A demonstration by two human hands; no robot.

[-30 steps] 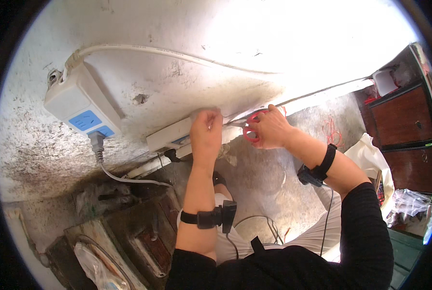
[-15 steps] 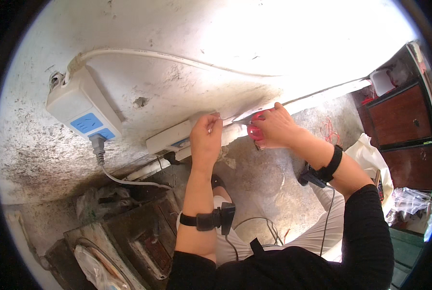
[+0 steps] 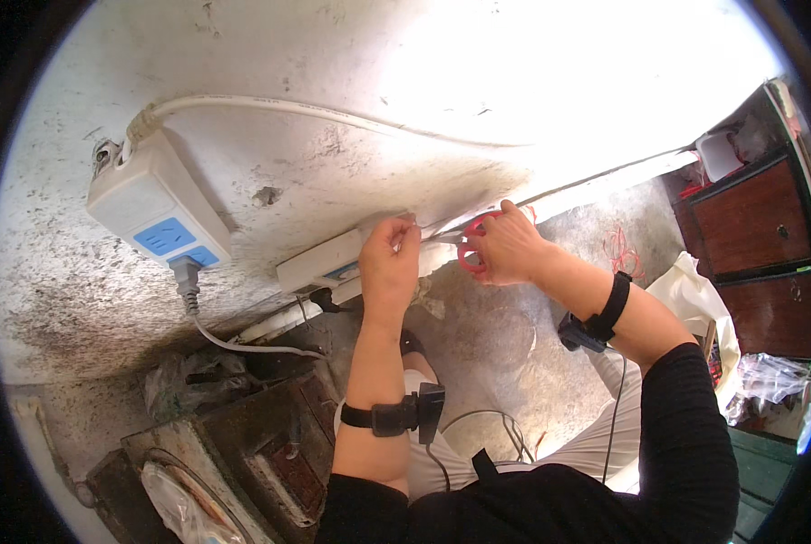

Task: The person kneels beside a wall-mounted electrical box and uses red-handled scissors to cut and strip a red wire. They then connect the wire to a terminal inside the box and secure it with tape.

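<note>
Red-handled scissors (image 3: 471,257) are in my right hand (image 3: 507,247), its fingers through and around the loops. Their metal blades point left and reach close to the fingertips of my left hand (image 3: 391,258). That hand is closed in a pinch, thumb against fingers, in front of the wall. Something small and thin may be between its fingertips, but I cannot make out what. Behind my left wrist, a white power strip (image 3: 319,261) with a blue socket face lies along the foot of the wall. A black plug (image 3: 325,299) sits beside it.
On the wall at left hangs a white socket box (image 3: 156,204) with a grey plug (image 3: 186,272) in it. A white cable (image 3: 287,106) runs right from it. An old wooden cabinet (image 3: 215,453) stands lower left; brown drawers (image 3: 750,222) and a whitish bag (image 3: 686,295) are at right.
My right hand has shifted slightly left and down, bringing the scissor blades nearer my left fingertips. My left hand has barely moved.
</note>
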